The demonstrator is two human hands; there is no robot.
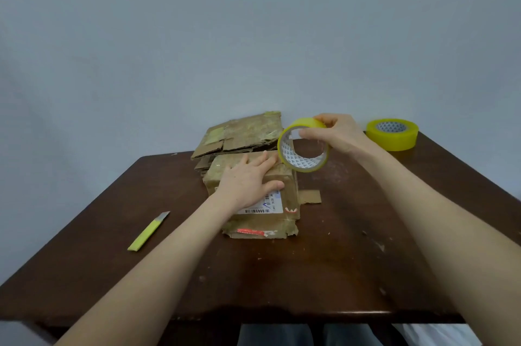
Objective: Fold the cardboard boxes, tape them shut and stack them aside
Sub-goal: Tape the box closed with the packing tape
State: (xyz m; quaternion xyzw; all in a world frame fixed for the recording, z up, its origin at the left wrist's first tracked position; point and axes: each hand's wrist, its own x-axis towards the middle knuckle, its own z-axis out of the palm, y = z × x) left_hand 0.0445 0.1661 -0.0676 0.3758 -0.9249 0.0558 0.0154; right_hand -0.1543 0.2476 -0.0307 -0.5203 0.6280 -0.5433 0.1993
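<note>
A worn, folded cardboard box point(263, 219) with a white shipping label stands in the middle of the dark wooden table point(324, 269). My left hand point(248, 181) lies flat on its top, fingers spread, pressing it down. My right hand point(334, 131) holds a yellow tape roll point(303, 145) tilted just above the box's far right corner, thumb inside the core. Behind the box lies a stack of flattened cardboard boxes point(242, 134). A loose cardboard flap point(310, 197) sticks out on the box's right side.
A second, fuller yellow tape roll point(392, 134) lies flat at the table's far right corner. A yellow utility knife point(148, 231) with its blade out rests on the left of the table. A plain wall stands behind the table.
</note>
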